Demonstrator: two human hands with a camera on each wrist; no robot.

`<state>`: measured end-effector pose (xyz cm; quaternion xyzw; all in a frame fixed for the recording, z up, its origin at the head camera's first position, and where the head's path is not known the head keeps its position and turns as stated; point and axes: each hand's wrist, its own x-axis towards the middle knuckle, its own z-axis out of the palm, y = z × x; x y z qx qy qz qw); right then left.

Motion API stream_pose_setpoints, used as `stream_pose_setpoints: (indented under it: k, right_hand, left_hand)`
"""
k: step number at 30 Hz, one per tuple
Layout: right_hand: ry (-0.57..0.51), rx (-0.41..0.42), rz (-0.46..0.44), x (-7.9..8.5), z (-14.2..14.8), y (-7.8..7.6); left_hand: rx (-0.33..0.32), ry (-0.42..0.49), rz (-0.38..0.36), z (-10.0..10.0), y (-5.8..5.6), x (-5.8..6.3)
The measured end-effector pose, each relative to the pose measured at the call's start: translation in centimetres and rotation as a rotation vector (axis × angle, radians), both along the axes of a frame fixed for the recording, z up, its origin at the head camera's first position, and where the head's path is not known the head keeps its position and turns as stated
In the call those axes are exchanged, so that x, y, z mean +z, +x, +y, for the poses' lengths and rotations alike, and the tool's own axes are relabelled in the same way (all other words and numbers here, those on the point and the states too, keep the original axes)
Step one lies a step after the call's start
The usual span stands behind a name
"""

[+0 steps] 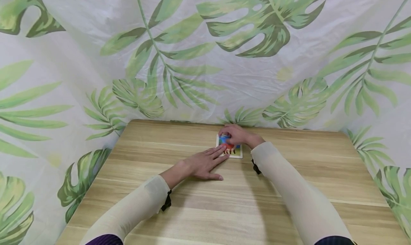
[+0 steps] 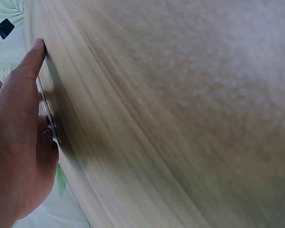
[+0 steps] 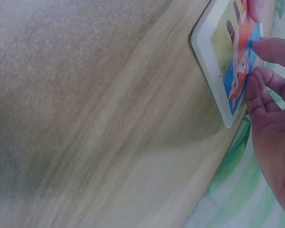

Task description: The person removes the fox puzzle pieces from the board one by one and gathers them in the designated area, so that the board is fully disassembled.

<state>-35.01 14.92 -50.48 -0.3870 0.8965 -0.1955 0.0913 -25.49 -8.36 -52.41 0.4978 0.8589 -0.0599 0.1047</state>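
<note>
A small picture board (image 1: 238, 154) with a white border lies on the table towards its far edge. Its picture shows a red-orange animal (image 3: 245, 35) on yellow ground under blue. My left hand (image 1: 205, 163) lies flat with its fingers straight, the fingertips resting on the board's lower left. From the upper right, my right hand (image 1: 239, 135) reaches over the board with curled fingers. Its thumb and fingertips (image 3: 254, 92) pinch at the blue part near the board's edge; whether a separate piece is between them, I cannot tell. In the left wrist view, the left hand (image 2: 19, 128) hides most of the board.
The wood-grain table (image 1: 224, 216) extends around both arms. Behind it and at its sides hangs a white cloth (image 1: 205, 91) printed with green leaves. Light sleeves cover both forearms, with a black strap (image 1: 166, 201) near the left wrist.
</note>
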Motion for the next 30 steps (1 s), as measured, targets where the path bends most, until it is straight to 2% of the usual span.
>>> stream_pose_setpoints:
  k: [7, 18, 24, 30]
  right_hand:
    - [-0.014, 0.023, -0.030, 0.06, -0.01, -0.29]
    - [0.057, -0.026, -0.068, 0.14, -0.35, -0.46]
    - [0.045, -0.043, -0.078, 0.19, -0.34, -0.23]
    - [0.011, -0.056, -0.086, -0.05, -0.23, -0.20]
  left_hand:
    - [-0.005, 0.008, -0.002, -0.16, -0.07, 0.01]
    - [0.005, 0.013, -0.020, 0.13, -0.08, 0.34]
    - [0.010, 0.042, -0.039, 0.35, -0.29, 0.26]
    - [0.011, 0.025, -0.032, 0.43, -0.46, 0.21]
